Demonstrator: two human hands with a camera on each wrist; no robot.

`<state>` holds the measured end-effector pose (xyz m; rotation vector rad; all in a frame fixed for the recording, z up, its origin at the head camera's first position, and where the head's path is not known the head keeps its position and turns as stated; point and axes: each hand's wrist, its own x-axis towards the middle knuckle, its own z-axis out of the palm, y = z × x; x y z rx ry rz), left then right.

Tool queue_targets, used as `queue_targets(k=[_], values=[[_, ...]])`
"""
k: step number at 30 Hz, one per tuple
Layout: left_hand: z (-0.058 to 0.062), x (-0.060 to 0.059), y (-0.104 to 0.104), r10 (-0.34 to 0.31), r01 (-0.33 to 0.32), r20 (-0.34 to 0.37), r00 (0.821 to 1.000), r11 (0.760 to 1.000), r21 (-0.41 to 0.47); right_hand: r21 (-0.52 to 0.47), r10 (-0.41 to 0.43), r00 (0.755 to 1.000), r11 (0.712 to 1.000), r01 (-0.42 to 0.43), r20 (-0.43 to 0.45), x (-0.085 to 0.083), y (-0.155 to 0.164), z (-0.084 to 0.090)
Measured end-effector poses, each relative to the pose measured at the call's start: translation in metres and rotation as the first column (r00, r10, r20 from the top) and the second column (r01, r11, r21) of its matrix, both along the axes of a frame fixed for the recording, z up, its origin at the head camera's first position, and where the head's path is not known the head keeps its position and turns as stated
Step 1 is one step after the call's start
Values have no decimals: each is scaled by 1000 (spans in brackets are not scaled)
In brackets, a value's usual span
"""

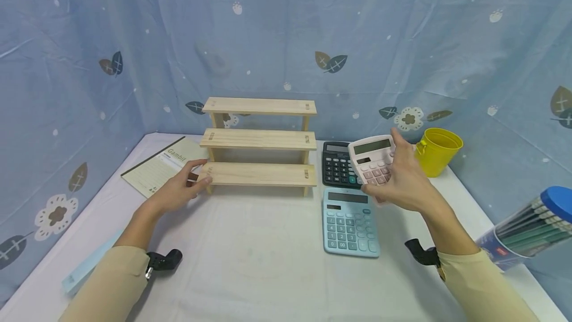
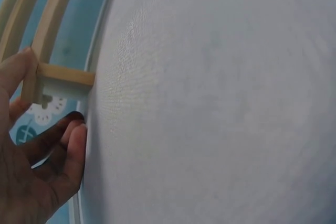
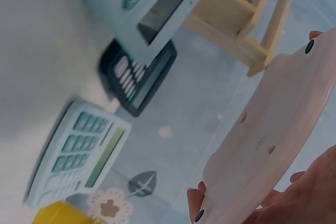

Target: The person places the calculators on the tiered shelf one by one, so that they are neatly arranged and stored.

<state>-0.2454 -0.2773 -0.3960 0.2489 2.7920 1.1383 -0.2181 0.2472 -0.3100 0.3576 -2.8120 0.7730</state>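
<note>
My right hand [image 1: 406, 178] grips a pale pink calculator [image 1: 372, 158] by its right side, thumb at the near edge. It is tilted above the table; the right wrist view shows its underside [image 3: 268, 129]. Below and left of it lie a light blue calculator [image 1: 350, 225] and a black calculator [image 1: 335, 165], the latter partly covered. Another pale calculator with teal keys [image 3: 79, 150] appears in the right wrist view, hidden from the head view. My left hand [image 1: 178, 190] pinches the left end of the lowest board of a three-tier wooden stand [image 1: 259, 174] between thumb and finger.
Behind the left hand lies a notepad [image 1: 163, 163], and a light blue object [image 1: 91, 262] lies beside the left forearm. A yellow bucket [image 1: 435, 155] stands at the back right. A tub of pencils [image 1: 527, 232] is beside the right forearm. Blue curtains [image 1: 286, 29] enclose the table.
</note>
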Motion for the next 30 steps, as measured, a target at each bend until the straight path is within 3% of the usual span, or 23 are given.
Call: queue_targets(k=[13, 30], values=[[2, -1, -1, 2, -2, 19, 1000, 1000, 1, -2, 29, 999, 1000, -29, 40, -18, -35, 10], [2, -1, 1, -9, 9, 29, 1000, 1000, 24, 7, 78, 997, 997, -78, -2, -46, -77, 22]])
